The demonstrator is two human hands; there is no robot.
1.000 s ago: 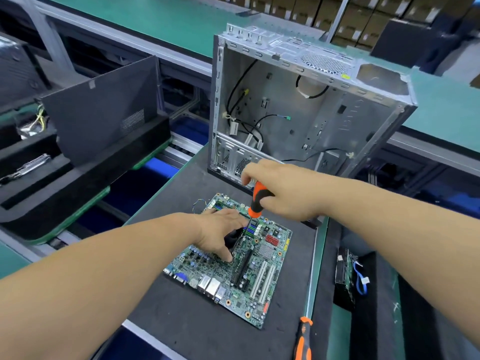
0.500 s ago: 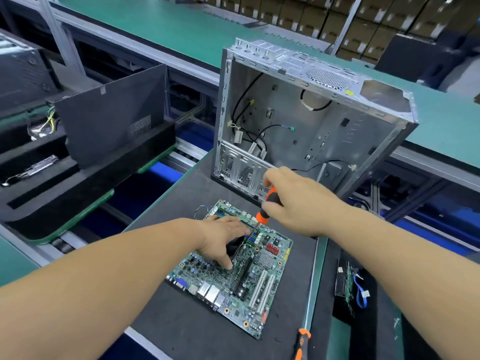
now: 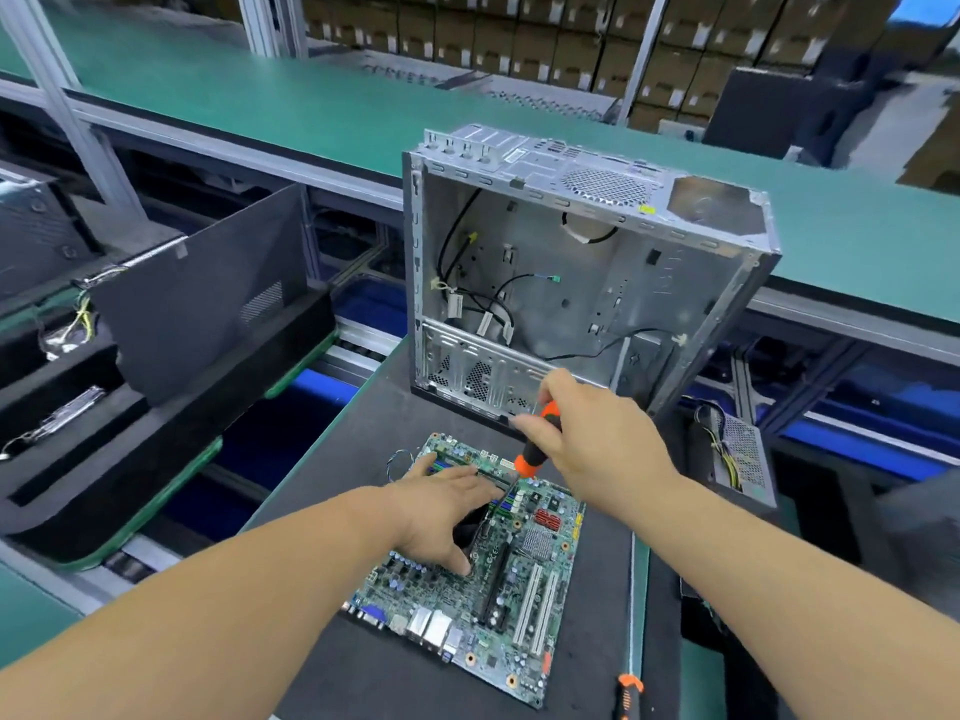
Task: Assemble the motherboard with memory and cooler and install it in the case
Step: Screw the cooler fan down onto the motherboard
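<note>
A green motherboard point(image 3: 524, 605) lies flat on the dark work mat point(image 3: 374, 678). My left hand point(image 3: 441, 517) lies over the black cooler point(image 3: 470, 527) on the board, fingers spread across it. My right hand point(image 3: 597, 449) grips an orange-and-black screwdriver point(image 3: 535, 449), tilted with its tip down at the board near the cooler's far corner. Memory sticks point(image 3: 467, 462) sit in the slots at the board's far edge. Behind the board stands the open silver case point(image 3: 675, 304), with loose black cables inside.
A second orange-handled screwdriver point(image 3: 626, 693) lies at the mat's near right edge. A black case side panel point(image 3: 208, 283) leans in a foam tray at left. A power supply point(image 3: 737, 454) sits right of the case. Green benches run behind.
My view has shifted, so the case and board sit more central. My right hand has kept its grip on the screwdriver at the cooler. My left hand stays on the cooler.
</note>
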